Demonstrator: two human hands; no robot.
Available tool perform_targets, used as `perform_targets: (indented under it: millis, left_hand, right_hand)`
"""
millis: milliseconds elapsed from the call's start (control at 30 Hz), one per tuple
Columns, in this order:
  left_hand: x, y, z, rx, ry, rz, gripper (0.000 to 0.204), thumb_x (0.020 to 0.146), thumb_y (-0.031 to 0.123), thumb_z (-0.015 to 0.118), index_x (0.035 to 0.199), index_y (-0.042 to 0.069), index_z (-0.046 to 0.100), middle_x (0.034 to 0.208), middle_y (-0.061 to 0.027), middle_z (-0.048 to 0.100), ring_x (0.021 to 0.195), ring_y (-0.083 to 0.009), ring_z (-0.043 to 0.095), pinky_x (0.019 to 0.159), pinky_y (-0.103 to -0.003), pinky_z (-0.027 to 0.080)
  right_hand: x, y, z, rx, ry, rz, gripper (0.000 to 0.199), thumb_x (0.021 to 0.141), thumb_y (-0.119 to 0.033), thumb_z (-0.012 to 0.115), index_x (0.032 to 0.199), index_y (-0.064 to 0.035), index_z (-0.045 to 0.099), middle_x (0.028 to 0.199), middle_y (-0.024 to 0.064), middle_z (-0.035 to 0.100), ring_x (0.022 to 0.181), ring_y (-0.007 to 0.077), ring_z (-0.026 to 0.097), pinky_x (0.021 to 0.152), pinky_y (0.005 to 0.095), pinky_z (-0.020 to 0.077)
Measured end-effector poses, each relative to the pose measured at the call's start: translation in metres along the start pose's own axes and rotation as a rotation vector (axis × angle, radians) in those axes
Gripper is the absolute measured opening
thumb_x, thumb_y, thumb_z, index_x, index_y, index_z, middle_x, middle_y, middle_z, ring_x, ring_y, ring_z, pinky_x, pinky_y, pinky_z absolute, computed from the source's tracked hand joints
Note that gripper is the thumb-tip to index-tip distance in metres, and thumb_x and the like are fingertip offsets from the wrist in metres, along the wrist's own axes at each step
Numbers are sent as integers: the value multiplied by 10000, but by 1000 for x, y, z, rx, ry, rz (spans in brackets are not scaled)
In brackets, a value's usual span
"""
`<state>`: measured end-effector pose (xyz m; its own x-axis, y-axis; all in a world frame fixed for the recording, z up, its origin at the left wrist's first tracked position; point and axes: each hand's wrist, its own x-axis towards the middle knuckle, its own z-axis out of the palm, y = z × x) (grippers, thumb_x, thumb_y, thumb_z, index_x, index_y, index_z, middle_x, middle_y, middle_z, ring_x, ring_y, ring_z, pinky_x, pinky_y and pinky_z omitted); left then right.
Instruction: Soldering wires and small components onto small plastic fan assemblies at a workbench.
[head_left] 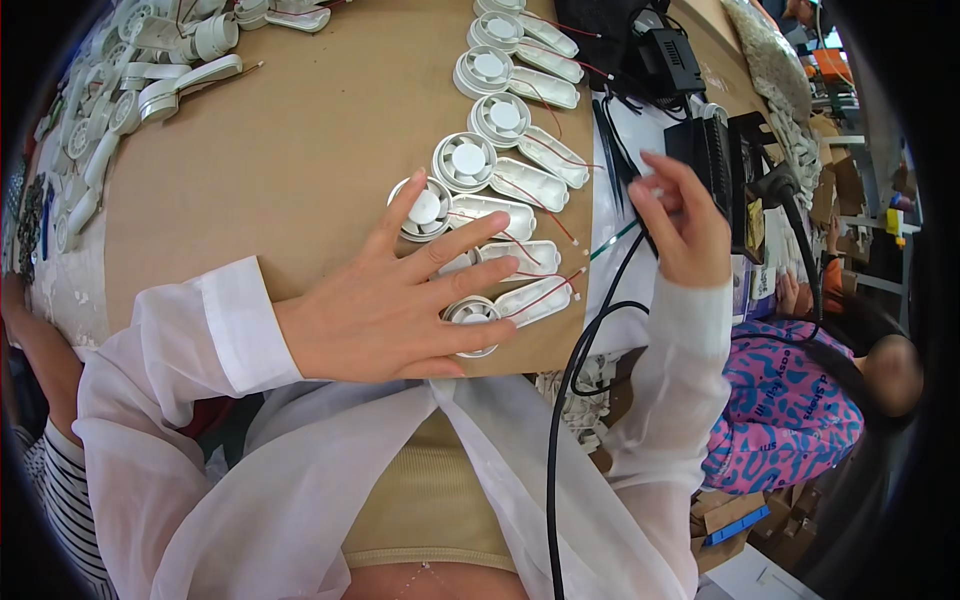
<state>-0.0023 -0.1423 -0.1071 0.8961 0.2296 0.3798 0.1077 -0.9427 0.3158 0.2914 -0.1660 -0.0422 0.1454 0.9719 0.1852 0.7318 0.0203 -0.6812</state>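
My left hand (pixel 400 285) lies spread over the near end of a row of white handheld-fan parts, its fingers apart. Under and between its fingers sit round fan heads, partly covered, joined to white handle shells (pixel 535 300) with thin red wires. Farther up the row, round fan heads (pixel 466 162) with open handle shells (pixel 530 184) lie uncovered. My right hand (pixel 685 225) is raised at the right, over the black cable and white sheet. Its thumb and forefinger are apart, slightly blurred, with nothing visible between them. A thin green strip (pixel 612 240) lies beside it.
A brown board (pixel 270 150) covers the table. Piled white fan parts (pixel 120 110) lie at the far left. A black cable (pixel 568 400) hangs over the near edge. Black devices (pixel 670 60) stand at the far right. People sit at both sides; one wears a patterned pink top (pixel 785 410).
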Motion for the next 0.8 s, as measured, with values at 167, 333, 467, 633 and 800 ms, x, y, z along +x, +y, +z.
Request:
perform_targets:
  millis: [167, 333, 467, 633, 800]
  left_hand:
    - [-1, -1, -18, -1, 0, 27, 373, 885, 451, 597, 1176, 221, 567, 1405, -89, 442, 1419, -347, 295, 1092, -749, 105]
    - [-15, 3, -36, -22, 20, 51, 345, 885, 411, 605, 1158, 204, 574, 1376, -97, 467, 1407, -349, 311, 1103, -729, 126]
    - [-18, 4, -35, 19, 65, 82, 321, 890, 338, 596, 1155, 160, 575, 1339, -112, 498, 1405, -335, 320, 1136, -647, 170]
    - [-22, 4, -42, 85, 94, 144, 325, 888, 233, 575, 1185, 101, 566, 1278, -123, 536, 1329, -305, 401, 1109, -484, 293]
    - [-22, 14, -51, 131, 75, 193, 370, 872, 151, 563, 1229, 57, 550, 1236, -116, 552, 1141, -255, 498, 967, -338, 398]
  right_hand:
    - [-50, -9, -30, 131, 235, 112, 285, 889, -50, 652, 1170, -6, 646, 900, 65, 676, 722, 95, 556, 676, 209, 454]
    - [-85, -5, -59, 129, 792, 205, 338, 980, -210, 571, 1227, 16, 613, 972, 87, 682, 832, 131, 590, 772, 218, 464]
    - [-58, 12, -65, 106, 969, 138, 378, 976, -274, 582, 1205, 23, 630, 994, 97, 688, 833, 151, 595, 792, 234, 468]
    - [-13, 29, -98, -145, 944, 206, 461, 963, -372, 596, 1240, -5, 634, 1040, 136, 702, 901, 190, 629, 819, 264, 483]
    - [13, 49, -112, -200, 875, 96, 414, 962, -381, 597, 1185, -42, 683, 978, 127, 712, 858, 178, 637, 798, 277, 489]
